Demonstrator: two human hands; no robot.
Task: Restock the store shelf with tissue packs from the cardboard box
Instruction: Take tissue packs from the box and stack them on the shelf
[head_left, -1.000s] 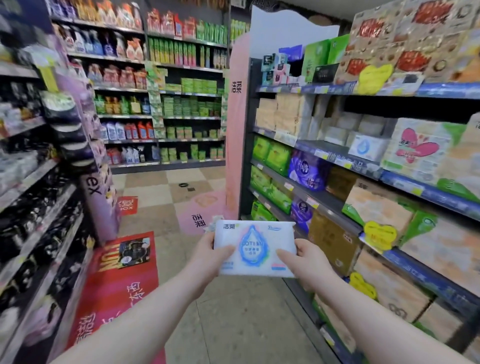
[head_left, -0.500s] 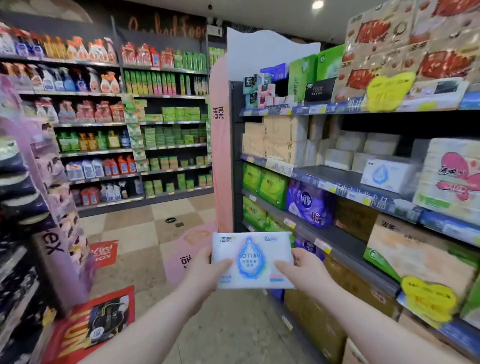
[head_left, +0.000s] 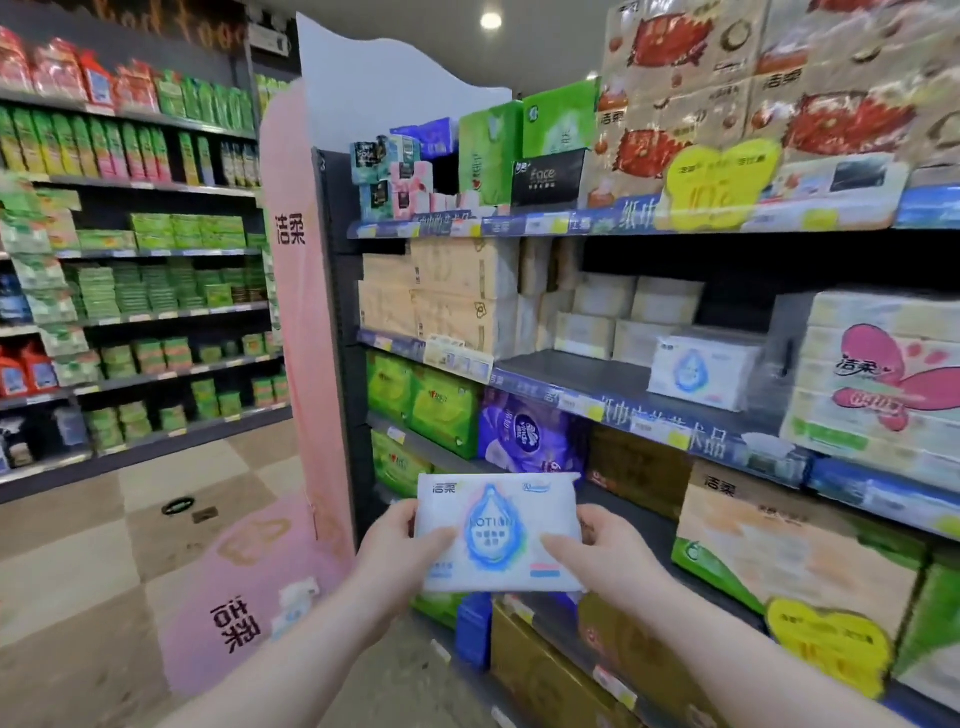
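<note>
I hold a white tissue pack (head_left: 497, 530) with a blue drop print in front of me, low in the view. My left hand (head_left: 400, 551) grips its left edge and my right hand (head_left: 597, 556) grips its right edge, thumbs on the front face. To the right rises the store shelf (head_left: 566, 374). On its middle board stands a matching white pack with the blue drop (head_left: 701, 371), with bare grey board to its left. The cardboard box is not in view.
Beige and white tissue bundles (head_left: 457, 296) fill the back of that board, and a large pink-flower pack (head_left: 883, 379) stands to the right. Green and purple packs (head_left: 524, 431) sit below. A pink end panel (head_left: 301, 312) borders the shelf's left side. The tiled aisle floor (head_left: 104, 561) lies to the left.
My view has risen and swung right toward the shelf, which is now closer. Both hands keep the same grip on the pack, carried slightly up and toward the shelf.
</note>
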